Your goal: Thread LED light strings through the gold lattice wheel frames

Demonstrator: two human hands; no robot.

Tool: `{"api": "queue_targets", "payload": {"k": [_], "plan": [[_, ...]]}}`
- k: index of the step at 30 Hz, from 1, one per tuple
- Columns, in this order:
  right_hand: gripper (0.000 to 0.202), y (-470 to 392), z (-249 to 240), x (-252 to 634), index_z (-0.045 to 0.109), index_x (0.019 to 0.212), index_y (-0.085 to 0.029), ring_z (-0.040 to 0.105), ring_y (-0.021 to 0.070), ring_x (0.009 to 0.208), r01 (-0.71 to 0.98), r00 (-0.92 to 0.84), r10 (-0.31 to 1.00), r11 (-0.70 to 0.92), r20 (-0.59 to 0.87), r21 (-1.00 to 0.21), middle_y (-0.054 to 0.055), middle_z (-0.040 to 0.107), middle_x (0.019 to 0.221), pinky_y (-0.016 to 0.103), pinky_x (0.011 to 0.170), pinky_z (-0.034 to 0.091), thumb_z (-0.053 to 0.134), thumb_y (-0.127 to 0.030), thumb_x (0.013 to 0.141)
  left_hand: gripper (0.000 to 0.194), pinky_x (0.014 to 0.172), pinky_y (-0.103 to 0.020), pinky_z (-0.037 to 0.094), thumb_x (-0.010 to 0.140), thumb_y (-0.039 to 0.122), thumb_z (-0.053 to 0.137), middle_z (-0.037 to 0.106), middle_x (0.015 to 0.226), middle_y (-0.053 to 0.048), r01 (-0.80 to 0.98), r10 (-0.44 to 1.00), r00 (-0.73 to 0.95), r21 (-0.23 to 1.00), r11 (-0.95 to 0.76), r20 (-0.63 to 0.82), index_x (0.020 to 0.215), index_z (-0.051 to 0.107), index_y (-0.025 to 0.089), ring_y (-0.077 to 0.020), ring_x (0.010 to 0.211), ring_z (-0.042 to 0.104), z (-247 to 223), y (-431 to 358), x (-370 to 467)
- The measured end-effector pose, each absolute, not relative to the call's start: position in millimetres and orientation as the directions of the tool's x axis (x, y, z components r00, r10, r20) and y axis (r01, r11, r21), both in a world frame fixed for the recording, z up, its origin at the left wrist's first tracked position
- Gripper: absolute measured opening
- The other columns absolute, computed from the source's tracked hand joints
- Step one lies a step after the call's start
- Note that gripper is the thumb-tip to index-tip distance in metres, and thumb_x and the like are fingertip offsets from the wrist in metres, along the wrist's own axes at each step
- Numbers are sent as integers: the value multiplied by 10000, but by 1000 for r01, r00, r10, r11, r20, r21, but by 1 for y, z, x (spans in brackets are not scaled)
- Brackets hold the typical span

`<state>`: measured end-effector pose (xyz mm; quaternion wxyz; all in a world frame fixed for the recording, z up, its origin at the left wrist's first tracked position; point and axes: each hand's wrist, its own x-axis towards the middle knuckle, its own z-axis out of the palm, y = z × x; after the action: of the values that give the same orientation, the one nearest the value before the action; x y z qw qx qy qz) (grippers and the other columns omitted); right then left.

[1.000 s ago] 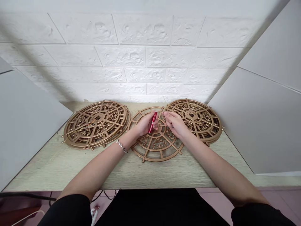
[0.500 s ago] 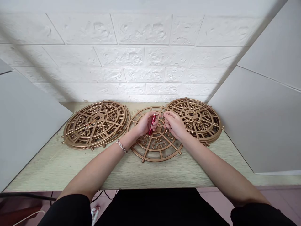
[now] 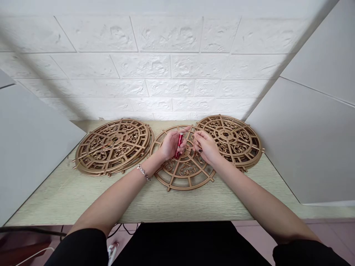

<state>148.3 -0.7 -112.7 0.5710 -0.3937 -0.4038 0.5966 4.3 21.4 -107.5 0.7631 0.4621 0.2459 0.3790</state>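
Note:
My left hand [image 3: 172,145] holds a small red cylinder [image 3: 179,145] with silver ends, tilted slightly, its fingers curled round it and the index finger stretched out to the right. Close on the right, my right hand [image 3: 205,145] is closed, thumb and fingertips pinched together; what they hold is too small to make out. Both hands are above a round gold openwork disc [image 3: 190,181] with scroll ornaments, which lies on the table. A gap separates the two hands.
Stacks of similar gold discs lie at the left [image 3: 111,147] and right [image 3: 235,136] of the pale green table [image 3: 194,207]. A white brick-pattern wall [image 3: 172,66] stands behind. Grey panels flank both sides. Dark cables hang below the table's front edge.
My left index finger has straightened and lifted, showing the top of the red cylinder. The fingers of my right hand have shifted slightly. The discs have stayed put.

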Motion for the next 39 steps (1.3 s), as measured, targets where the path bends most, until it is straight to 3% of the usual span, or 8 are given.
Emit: {"api": "queue_targets", "payload": {"k": [5, 13, 23, 31, 35, 39], "plan": [[329, 0, -116, 149, 484, 745, -203, 232, 32, 291, -345, -75, 996, -61, -37, -937, -139, 323, 378, 175, 323, 280, 708, -411, 624, 230, 389, -208, 310, 766, 357, 337, 335, 475, 59, -359, 804, 594, 883, 303, -34, 807, 481, 183, -81, 346, 263, -111, 24, 5], [249, -3, -109, 145, 556, 711, -160, 240, 32, 275, -325, 74, 994, -50, -79, -944, -126, 342, 336, 187, 295, 298, 723, -314, 608, 422, 388, -212, 318, 822, 501, 258, 321, 461, 43, -366, 787, 612, 856, 366, -75, 644, 450, 171, -79, 348, 277, -112, 24, 4], [195, -5, -108, 147, 542, 690, -176, 230, 33, 281, -382, 126, 991, 15, -36, -924, -133, 306, 315, 185, 320, 350, 688, -292, 632, 443, 384, -204, 310, 811, 549, 332, 307, 455, 51, -362, 801, 594, 862, 355, -80, 612, 449, 171, -67, 346, 277, -111, 22, 5], [235, -2, -114, 152, 500, 687, -190, 262, 31, 308, -477, 24, 1000, 3, -10, -879, -132, 328, 389, 206, 383, 406, 694, -305, 624, 347, 359, -176, 297, 747, 519, 528, 322, 441, 85, -350, 814, 580, 891, 289, -37, 694, 468, 181, -46, 328, 270, -111, 22, 8], [240, -3, -113, 151, 485, 705, -198, 253, 36, 315, -439, 9, 1000, 1, -3, -898, -131, 321, 396, 204, 388, 384, 684, -321, 652, 314, 358, -166, 300, 633, 355, 712, 346, 419, 111, -285, 839, 543, 936, 209, -22, 815, 519, 186, -40, 332, 281, -111, 20, 9], [266, -2, -114, 152, 469, 712, -206, 241, 38, 318, -438, 14, 1000, 5, -1, -899, -133, 313, 399, 206, 392, 373, 685, -353, 658, 289, 379, -174, 309, 605, 224, 708, 355, 386, 113, -215, 843, 536, 960, 181, -39, 849, 562, 169, -40, 340, 287, -111, 18, 9]]}}
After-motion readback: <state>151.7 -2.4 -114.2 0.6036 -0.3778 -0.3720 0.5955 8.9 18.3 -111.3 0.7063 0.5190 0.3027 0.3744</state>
